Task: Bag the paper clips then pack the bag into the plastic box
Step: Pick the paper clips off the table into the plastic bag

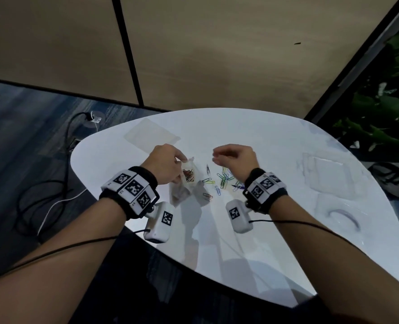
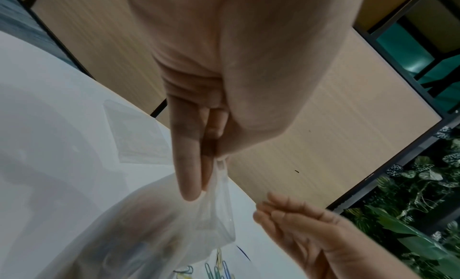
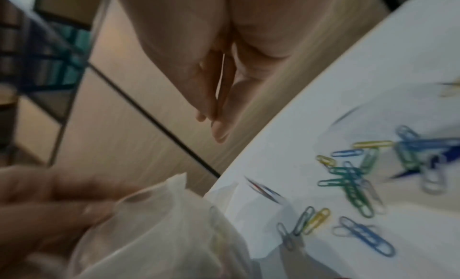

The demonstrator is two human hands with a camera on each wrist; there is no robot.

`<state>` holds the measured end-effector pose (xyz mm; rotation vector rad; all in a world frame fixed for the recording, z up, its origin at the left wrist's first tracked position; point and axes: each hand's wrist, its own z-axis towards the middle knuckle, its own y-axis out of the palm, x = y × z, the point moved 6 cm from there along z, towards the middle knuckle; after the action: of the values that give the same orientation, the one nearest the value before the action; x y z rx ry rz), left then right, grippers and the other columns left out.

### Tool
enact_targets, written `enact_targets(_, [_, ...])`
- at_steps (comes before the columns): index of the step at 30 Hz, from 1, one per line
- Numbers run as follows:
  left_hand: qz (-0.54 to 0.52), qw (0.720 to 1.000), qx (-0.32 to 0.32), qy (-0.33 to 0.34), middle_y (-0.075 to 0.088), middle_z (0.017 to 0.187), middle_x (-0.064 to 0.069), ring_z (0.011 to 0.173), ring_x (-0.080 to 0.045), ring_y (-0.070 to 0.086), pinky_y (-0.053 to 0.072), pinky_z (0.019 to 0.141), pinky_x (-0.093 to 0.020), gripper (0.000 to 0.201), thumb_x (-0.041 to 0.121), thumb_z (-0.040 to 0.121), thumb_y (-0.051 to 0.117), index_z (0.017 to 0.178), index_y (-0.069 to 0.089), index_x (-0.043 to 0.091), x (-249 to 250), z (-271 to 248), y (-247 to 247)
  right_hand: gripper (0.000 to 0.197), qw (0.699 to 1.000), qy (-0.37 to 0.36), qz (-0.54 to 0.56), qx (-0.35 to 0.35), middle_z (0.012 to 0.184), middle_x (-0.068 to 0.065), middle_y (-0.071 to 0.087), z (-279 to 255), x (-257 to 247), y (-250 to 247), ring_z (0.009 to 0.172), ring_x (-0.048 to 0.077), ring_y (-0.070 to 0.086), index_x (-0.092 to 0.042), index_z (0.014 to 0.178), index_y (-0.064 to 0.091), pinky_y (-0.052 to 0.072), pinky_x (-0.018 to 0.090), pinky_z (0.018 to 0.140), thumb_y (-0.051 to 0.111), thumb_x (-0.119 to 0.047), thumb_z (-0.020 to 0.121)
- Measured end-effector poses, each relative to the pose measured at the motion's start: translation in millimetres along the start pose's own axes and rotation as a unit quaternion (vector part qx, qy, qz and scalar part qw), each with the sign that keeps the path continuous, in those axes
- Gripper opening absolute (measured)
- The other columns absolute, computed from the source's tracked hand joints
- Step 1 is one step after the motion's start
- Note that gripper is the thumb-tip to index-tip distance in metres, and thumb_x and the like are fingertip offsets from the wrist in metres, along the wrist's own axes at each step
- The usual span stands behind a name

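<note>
White table [image 1: 252, 230] — left hand [image 1: 164, 166] pinches bag [image 1: 186, 181]; right hand [image 1: 237, 157] loosely curled, empty.

Bag [image 1: 186, 181]: pinched at its rim by the left hand [image 1: 164, 166].
Paper clips [image 1: 223, 181]: scattered right of the bag.
Right hand [image 1: 234, 157]: raised above the paper clips, fingers curled.

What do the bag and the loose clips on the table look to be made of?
Bag: thin clear plastic film, seemingly soft; it crumples and the clips inside show through. Loose clips: bent wire, apparently colour-coated in blue, green and yellow; metal beneath is likely but cannot be confirmed.
</note>
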<state>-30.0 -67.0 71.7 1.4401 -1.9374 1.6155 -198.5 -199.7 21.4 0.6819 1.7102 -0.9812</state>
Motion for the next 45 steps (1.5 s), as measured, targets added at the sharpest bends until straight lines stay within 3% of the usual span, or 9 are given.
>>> enact_targets(3, [-0.011,1.000,0.002,-0.005,0.072,0.077,-0.017,0.073,-0.034,0.077,0.065,0.078,-0.044,0.031,-0.003,0.096,0.046,0.114,0.070,0.005,-2.1,2.5,-0.9,0.021,0.979,0.073,-0.181,0.064,0.112,-0.001,0.072,12.4,39.0,-36.2,0.102,0.015,0.066,-0.026,0.104,0.074,0.051,0.017,0.086,0.066,-0.017,0.086])
enact_targets(8, [-0.013,1.000,0.012,-0.020,0.070,0.076,-0.012,0.067,-0.028,0.076,0.065,0.077,-0.041,0.027,-0.001,0.096,0.050,0.115,0.069,0.005,-10.3,13.6,-5.9,0.062,0.872,0.260,-0.413,0.041,0.149,0.018,0.030,9.0,128.7,-61.9,0.135,0.037,0.032,-0.012,0.148,0.026,0.035,0.049,0.109,0.043,-0.040,0.095])
enact_targets(16, [0.013,0.999,0.031,-0.026,0.076,0.081,-0.016,0.069,-0.029,0.077,0.065,0.079,-0.042,0.030,-0.001,0.092,0.051,0.113,0.071,0.008,-22.7,21.3,-18.0,0.064,0.878,0.082,-0.468,-0.059,0.163,0.012,-0.001,33.6,99.5,46.1,0.150,0.032,0.002,-0.015,0.155,0.007,0.009,0.050,0.121,0.024,-0.046,0.101])
enact_targets(25, [0.016,0.999,0.031,-0.022,0.074,0.086,-0.018,0.070,-0.030,0.077,0.065,0.079,-0.042,0.031,-0.001,0.095,0.049,0.116,0.069,0.008,-21.2,19.2,-21.7,0.067,0.729,-0.191,-0.617,-0.226,0.162,0.007,0.007,-15.3,98.9,91.6,0.145,0.040,0.018,-0.027,0.151,0.005,0.032,0.061,0.107,0.043,-0.027,0.096])
enact_targets(30, [0.027,0.999,0.028,-0.020,0.075,0.085,-0.017,0.069,-0.029,0.077,0.065,0.079,-0.042,0.030,-0.001,0.095,0.051,0.115,0.070,0.009,-21.3,17.5,-20.1,0.090,0.663,-0.234,-0.655,-0.278,0.148,0.016,0.025,-27.9,122.6,76.0,0.125,0.040,0.040,-0.003,0.143,0.024,0.054,0.047,0.088,0.067,-0.009,0.065])
enact_targets(34, [0.020,0.999,0.029,-0.027,0.075,0.082,-0.016,0.068,-0.028,0.077,0.065,0.079,-0.042,0.029,0.000,0.095,0.051,0.114,0.070,0.010,-23.3,18.1,-20.7,0.030,0.688,-0.226,-0.647,-0.237,0.109,0.010,0.052,-33.5,112.1,70.4,0.089,0.027,0.056,-0.005,0.104,0.059,0.049,0.032,0.061,0.060,-0.003,0.074])
enact_targets(37, [0.027,0.999,0.026,-0.022,0.074,0.080,-0.014,0.067,-0.026,0.077,0.065,0.078,-0.041,0.030,0.000,0.095,0.050,0.114,0.070,0.011,-22.0,18.0,-18.5,0.018,0.719,-0.180,-0.640,-0.202,0.097,0.007,0.058,-17.2,96.2,59.8,0.089,0.026,0.059,-0.007,0.092,0.067,0.049,0.032,0.067,0.063,-0.001,0.076])
enact_targets(40, [0.031,0.999,0.021,-0.019,0.075,0.081,-0.013,0.068,-0.026,0.077,0.065,0.080,-0.041,0.030,0.000,0.095,0.050,0.114,0.070,0.012,-20.5,16.9,-15.8,0.024,0.811,-0.081,-0.567,-0.119,0.100,0.007,0.071,7.3,83.0,33.4,0.094,0.025,0.066,-0.010,0.093,0.076,0.054,0.030,0.086,0.056,-0.002,0.082])
enact_targets(45, [0.037,0.999,0.022,-0.014,0.074,0.091,-0.015,0.071,-0.027,0.077,0.064,0.080,-0.041,0.029,-0.001,0.093,0.053,0.113,0.071,0.011,-19.7,15.9,-16.8,0.010,0.959,0.046,-0.278,0.022,0.083,0.000,0.076,12.4,54.5,-6.2,0.073,0.007,0.069,-0.014,0.085,0.080,0.054,0.014,0.074,0.074,-0.010,0.078])
